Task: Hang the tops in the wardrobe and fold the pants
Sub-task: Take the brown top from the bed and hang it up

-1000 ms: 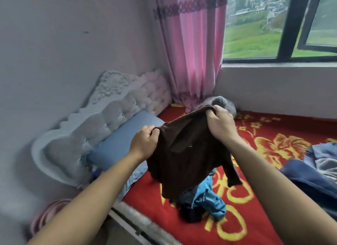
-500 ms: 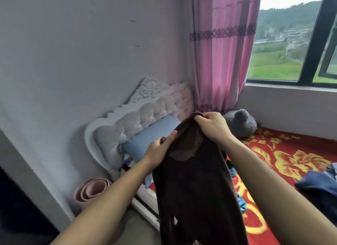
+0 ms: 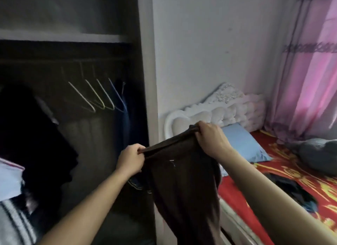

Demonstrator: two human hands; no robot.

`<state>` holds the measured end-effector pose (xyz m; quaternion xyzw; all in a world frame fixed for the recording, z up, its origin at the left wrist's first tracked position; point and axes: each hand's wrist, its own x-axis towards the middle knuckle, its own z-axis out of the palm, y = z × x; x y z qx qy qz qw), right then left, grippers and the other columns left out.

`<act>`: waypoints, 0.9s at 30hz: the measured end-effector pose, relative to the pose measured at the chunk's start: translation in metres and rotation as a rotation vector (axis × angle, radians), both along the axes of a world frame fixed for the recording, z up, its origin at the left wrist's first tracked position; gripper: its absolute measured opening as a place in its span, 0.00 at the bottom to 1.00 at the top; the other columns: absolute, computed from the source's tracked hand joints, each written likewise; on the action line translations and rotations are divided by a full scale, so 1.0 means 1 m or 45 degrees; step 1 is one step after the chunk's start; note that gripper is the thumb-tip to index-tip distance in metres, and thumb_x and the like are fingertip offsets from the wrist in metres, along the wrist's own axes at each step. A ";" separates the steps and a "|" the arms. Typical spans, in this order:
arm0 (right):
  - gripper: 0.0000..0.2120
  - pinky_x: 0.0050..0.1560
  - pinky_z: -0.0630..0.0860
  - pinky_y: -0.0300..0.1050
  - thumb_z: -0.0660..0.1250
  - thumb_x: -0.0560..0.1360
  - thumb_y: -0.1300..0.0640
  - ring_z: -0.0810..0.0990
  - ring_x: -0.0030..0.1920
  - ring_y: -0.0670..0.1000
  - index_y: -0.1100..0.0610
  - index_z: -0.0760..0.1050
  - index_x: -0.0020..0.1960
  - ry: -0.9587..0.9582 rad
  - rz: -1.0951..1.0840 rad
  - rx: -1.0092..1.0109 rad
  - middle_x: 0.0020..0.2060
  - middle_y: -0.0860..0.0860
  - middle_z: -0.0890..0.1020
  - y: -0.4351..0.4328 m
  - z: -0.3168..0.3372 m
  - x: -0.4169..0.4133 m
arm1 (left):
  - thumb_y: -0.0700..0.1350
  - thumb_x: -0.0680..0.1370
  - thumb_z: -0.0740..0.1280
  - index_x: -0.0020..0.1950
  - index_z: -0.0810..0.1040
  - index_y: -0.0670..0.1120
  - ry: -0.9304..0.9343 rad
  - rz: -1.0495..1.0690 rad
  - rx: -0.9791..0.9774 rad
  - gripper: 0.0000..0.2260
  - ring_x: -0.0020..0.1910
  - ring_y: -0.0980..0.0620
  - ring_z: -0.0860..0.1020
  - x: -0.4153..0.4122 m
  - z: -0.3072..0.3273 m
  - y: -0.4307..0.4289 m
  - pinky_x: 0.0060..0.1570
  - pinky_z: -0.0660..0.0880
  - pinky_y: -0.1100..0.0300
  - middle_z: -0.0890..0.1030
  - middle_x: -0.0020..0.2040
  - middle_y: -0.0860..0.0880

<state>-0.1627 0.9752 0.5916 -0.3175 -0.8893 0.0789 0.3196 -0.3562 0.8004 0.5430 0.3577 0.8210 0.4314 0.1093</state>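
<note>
1. Nearest to me, both bare forearms are coming in from the bottom edge, and the frame is cutting them off before the elbows.
2. The left hand (image 3: 130,160) is clenching one end of the brown garment's (image 3: 184,190) top edge. The right hand (image 3: 211,140) is gripping the other end, slightly higher and farther out. Cloth is covering most fingertips on both hands.
3. The garment is hanging in the air between the hands, in front of the wardrobe's side panel (image 3: 145,80). Its lower part is running out of the frame, so I am not making out whether it is a top or pants.
4. At lower left, a striped cloth (image 3: 14,223) is showing blurred and cut off.
5. The wardrobe is standing open on the left, and its inside is too dim to read well. Bare wire hangers (image 3: 102,97) are hanging in a row, with a blue garment (image 3: 125,113) just beside them. A black mass of clothes (image 3: 36,135) is filling the left part, and I cannot separate it into pieces.
6. On the right, the bed (image 3: 273,171) is wearing a red patterned cover. My right forearm is partly hiding a dark pile (image 3: 291,190) lying on it.
7. Farther back, a blue pillow (image 3: 244,144) is leaning against the white tufted headboard (image 3: 209,113).
8. Farthest off, a grey soft bundle (image 3: 317,153) is lying under the pink curtain (image 3: 310,80), both clipped by the right edge.
</note>
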 end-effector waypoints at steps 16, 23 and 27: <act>0.13 0.53 0.76 0.42 0.59 0.81 0.59 0.79 0.55 0.49 0.53 0.79 0.60 0.082 0.671 -0.682 0.53 0.48 0.81 -0.054 0.001 -0.270 | 0.41 0.76 0.72 0.47 0.77 0.46 -0.339 0.603 0.624 0.04 0.46 0.45 0.82 -0.195 0.020 -0.086 0.44 0.82 0.50 0.81 0.45 0.43; 0.13 0.50 0.79 0.44 0.73 0.73 0.48 0.82 0.45 0.47 0.48 0.79 0.56 -0.148 0.808 -0.513 0.42 0.46 0.83 -0.040 0.007 -0.371 | 0.41 0.79 0.65 0.50 0.76 0.47 -0.177 0.823 0.653 0.02 0.47 0.47 0.80 -0.296 0.053 -0.093 0.52 0.79 0.49 0.81 0.51 0.42; 0.14 0.53 0.78 0.42 0.70 0.73 0.56 0.81 0.50 0.46 0.51 0.81 0.59 -0.108 0.867 -0.420 0.46 0.46 0.84 -0.048 0.013 -0.409 | 0.41 0.79 0.64 0.54 0.79 0.47 0.215 0.777 0.415 0.07 0.50 0.49 0.80 -0.330 0.064 -0.100 0.53 0.76 0.55 0.82 0.50 0.48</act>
